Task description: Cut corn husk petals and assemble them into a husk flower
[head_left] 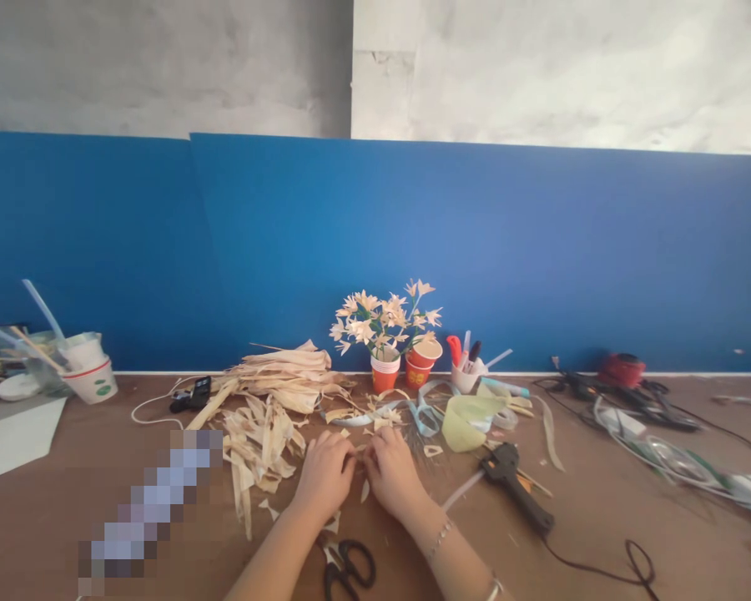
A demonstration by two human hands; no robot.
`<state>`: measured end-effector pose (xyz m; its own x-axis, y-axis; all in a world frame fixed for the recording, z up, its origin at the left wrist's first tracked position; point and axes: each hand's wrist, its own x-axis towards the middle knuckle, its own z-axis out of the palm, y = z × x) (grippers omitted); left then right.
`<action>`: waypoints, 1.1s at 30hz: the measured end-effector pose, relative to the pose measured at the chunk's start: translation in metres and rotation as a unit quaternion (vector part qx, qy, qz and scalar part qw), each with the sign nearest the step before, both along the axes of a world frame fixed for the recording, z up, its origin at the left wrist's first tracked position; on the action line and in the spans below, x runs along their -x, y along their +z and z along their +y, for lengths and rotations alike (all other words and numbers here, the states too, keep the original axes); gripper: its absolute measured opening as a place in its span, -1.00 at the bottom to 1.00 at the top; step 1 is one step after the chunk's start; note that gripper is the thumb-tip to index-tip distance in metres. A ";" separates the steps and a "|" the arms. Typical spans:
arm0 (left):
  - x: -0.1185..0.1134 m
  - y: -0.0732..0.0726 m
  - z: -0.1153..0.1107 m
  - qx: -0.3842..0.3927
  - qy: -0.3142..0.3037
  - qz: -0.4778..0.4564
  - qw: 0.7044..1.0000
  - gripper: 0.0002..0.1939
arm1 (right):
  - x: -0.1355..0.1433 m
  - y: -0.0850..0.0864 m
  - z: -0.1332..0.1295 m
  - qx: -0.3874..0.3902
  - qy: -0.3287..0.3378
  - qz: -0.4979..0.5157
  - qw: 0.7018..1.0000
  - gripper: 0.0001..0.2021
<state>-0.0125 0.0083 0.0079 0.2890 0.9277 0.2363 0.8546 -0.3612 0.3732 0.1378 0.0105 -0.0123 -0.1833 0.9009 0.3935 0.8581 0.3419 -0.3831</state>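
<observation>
Close together over the brown table, my left hand [327, 477] and my right hand [390, 469] have their fingertips curled in, almost touching. Both are closed; whatever sits between the fingers is hidden or too small to name. Scissors with black handles [349, 568] lie just below my hands. Cut scraps of pale dried husk [333, 523] are scattered by my left wrist. A heap of dried corn husks [264, 446] spreads to the left of my left hand. Right of my right hand rests a black glue gun [516, 484] with a clear glue stick in it.
Pale husk flowers [385, 317] stand in stacked paper cups [385, 373] before the blue partition [288, 234]. Ribbons [469, 421] lie behind the glue gun, beside a cup of pens [465, 377]. Cables [669, 455] tangle at right. A white cup [92, 380] stands at left.
</observation>
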 end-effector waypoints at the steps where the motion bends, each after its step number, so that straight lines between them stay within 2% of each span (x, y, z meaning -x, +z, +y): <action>1: 0.000 0.001 0.000 -0.005 -0.001 -0.002 1.000 -0.86 | 0.000 0.000 0.000 -0.011 0.005 0.009 1.000 -0.88; 7: -0.002 0.006 -0.003 -0.040 -0.013 -0.023 0.999 -0.85 | 0.002 0.007 -0.002 -0.033 0.036 0.032 0.998 -0.88; 13: -0.009 0.004 -0.001 -0.040 0.030 -0.073 0.996 -0.84 | 0.006 0.009 -0.004 -0.071 0.025 0.041 0.996 -0.89; 16: -0.011 0.003 -0.001 -0.036 0.043 -0.084 0.995 -0.85 | 0.008 0.011 -0.004 -0.081 0.003 0.029 0.996 -0.89; 21: -0.006 0.003 0.001 -0.049 0.074 -0.097 0.991 -0.85 | 0.004 0.016 -0.005 -0.088 -0.090 0.011 0.992 -0.88; 23: -0.004 0.004 0.001 -0.052 0.073 -0.103 0.991 -0.86 | 0.002 0.016 -0.006 -0.086 -0.073 0.047 0.993 -0.88; 27: -0.004 0.006 -0.001 -0.046 0.034 -0.094 0.994 -0.87 | 0.002 0.015 -0.007 -0.068 0.000 0.101 0.992 -0.86; 30: -0.009 0.008 -0.004 -0.047 0.035 -0.077 0.995 -0.87 | 0.007 0.016 -0.009 -0.057 0.003 0.087 0.995 -0.90; 33: -0.009 0.009 -0.003 -0.055 0.082 -0.050 0.994 -0.88 | 0.009 0.017 -0.009 -0.071 -0.026 0.067 0.995 -0.88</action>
